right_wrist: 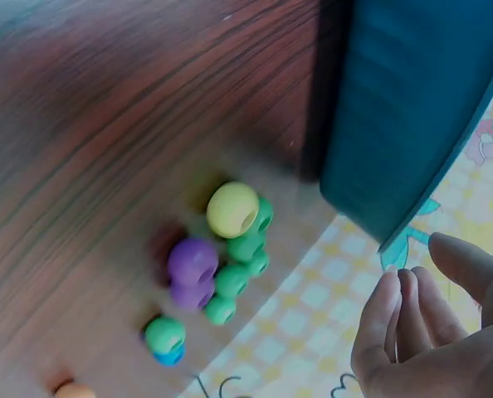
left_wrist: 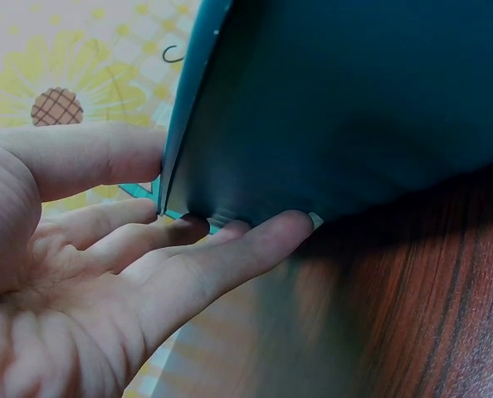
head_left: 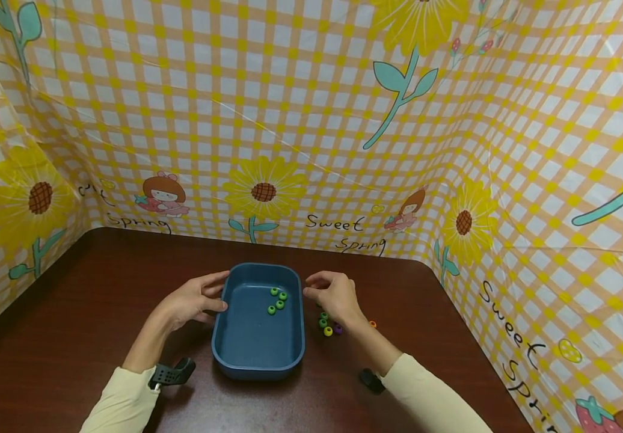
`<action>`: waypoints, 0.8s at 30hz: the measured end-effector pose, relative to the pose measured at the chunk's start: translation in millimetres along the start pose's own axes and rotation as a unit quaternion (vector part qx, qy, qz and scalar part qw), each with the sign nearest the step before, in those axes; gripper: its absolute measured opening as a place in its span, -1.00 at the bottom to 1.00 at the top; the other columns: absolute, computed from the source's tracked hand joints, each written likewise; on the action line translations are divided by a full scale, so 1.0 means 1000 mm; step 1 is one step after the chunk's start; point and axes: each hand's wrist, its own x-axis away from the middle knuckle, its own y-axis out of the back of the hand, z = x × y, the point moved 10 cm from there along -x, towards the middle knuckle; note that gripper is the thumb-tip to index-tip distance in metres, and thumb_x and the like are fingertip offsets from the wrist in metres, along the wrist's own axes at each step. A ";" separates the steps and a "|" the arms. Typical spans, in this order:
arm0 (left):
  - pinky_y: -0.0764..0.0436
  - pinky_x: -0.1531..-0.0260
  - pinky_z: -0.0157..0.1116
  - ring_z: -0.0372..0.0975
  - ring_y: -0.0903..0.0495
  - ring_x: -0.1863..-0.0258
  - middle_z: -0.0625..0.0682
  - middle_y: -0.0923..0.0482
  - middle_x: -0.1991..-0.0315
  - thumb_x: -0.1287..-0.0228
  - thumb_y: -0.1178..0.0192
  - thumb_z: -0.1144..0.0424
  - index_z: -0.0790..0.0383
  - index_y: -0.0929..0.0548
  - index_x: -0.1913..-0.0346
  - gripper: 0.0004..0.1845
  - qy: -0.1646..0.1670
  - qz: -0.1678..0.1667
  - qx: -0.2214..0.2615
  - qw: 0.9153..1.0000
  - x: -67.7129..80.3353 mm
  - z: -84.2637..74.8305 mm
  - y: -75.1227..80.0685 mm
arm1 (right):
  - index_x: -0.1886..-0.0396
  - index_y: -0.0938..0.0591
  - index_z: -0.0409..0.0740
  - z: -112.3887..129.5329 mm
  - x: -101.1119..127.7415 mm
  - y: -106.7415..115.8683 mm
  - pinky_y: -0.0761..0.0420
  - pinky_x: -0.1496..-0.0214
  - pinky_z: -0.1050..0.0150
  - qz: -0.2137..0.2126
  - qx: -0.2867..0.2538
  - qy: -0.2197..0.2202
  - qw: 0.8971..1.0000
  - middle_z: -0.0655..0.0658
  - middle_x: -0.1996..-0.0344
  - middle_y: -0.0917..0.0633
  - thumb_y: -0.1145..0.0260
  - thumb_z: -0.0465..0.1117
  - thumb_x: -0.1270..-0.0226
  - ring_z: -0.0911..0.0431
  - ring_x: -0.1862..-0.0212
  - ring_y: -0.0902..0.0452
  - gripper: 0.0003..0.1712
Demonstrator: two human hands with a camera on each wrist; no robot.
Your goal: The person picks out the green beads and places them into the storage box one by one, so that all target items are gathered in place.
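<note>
A blue tray (head_left: 228,349) sits on the dark wooden table with three green beads (head_left: 276,299) inside it. My left hand (head_left: 220,291) rests against the tray's left wall; in the left wrist view its fingers (left_wrist: 230,253) lie fairly straight along the outer wall (left_wrist: 338,108), one finger at the rim. My right hand (head_left: 311,288) hovers just right of the tray's rim, fingers loosely bent and holding nothing that I can see; the right wrist view shows its fingertips (right_wrist: 396,307) close together with nothing between them. Below it lie loose beads: green (right_wrist: 245,246), yellow (right_wrist: 232,210) and purple (right_wrist: 192,261).
An orange bead (head_left: 372,324) lies a little further right on the table. Checked flower-print sheets (head_left: 311,120) wall in the table at the back and on both sides. Bare wood spreads to the left of the tray and along the front edge.
</note>
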 end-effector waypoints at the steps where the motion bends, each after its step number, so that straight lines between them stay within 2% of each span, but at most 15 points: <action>1: -0.70 0.05 0.13 0.30 -0.52 -0.27 0.43 -0.10 -0.54 -0.35 -0.21 0.51 0.34 -0.01 -0.61 -0.13 0.001 0.000 0.001 1.000 0.000 0.000 0.000 | 0.14 -0.80 -0.11 -0.001 0.001 0.003 -0.65 0.33 0.23 0.001 0.000 -0.003 1.000 -0.02 0.35 -0.81 -0.52 -0.23 -0.21 0.11 0.38 -0.70 -0.79; 5: -0.71 0.05 0.13 0.30 -0.51 -0.27 0.42 -0.09 -0.54 -0.35 -0.21 0.51 0.34 0.00 -0.61 -0.14 0.002 0.002 0.003 1.000 0.000 0.000 0.000 | 0.16 -0.80 -0.04 -0.009 0.004 0.014 -0.65 0.30 0.25 -0.002 0.017 -0.013 1.000 0.00 0.34 -0.81 -0.53 -0.21 -0.20 0.13 0.32 -0.70 -0.80; 11: -0.70 0.05 0.13 0.30 -0.51 -0.28 0.42 -0.08 -0.54 -0.36 -0.20 0.52 0.33 0.01 -0.62 -0.13 0.001 0.004 0.006 1.000 0.000 0.001 -0.001 | 0.13 -0.79 -0.11 -0.023 0.011 0.028 -0.64 0.34 0.24 -0.003 0.031 -0.018 0.999 -0.05 0.33 -0.81 -0.51 -0.22 -0.22 0.02 0.31 -0.74 -0.78; 19: -0.71 0.06 0.13 0.29 -0.53 -0.26 0.42 -0.09 -0.54 -0.35 -0.21 0.52 0.32 0.00 -0.62 -0.13 0.001 0.003 0.010 1.000 -0.001 0.001 -0.001 | 0.13 -0.79 -0.11 -0.043 0.021 0.041 -0.60 0.36 0.26 -0.011 0.048 -0.039 0.998 -0.07 0.25 -0.83 -0.51 -0.22 -0.23 0.10 0.27 -0.71 -0.79; 24: -0.70 0.05 0.15 0.30 -0.52 -0.27 0.43 -0.10 -0.54 -0.35 -0.21 0.52 0.32 -0.01 -0.61 -0.14 0.002 0.001 0.010 1.000 0.000 0.001 0.000 | 0.10 -0.79 -0.13 -0.057 0.023 0.046 -0.57 0.34 0.26 -0.013 0.062 -0.054 0.997 -0.06 0.30 -0.82 -0.52 -0.21 -0.21 0.12 0.29 -0.67 -0.75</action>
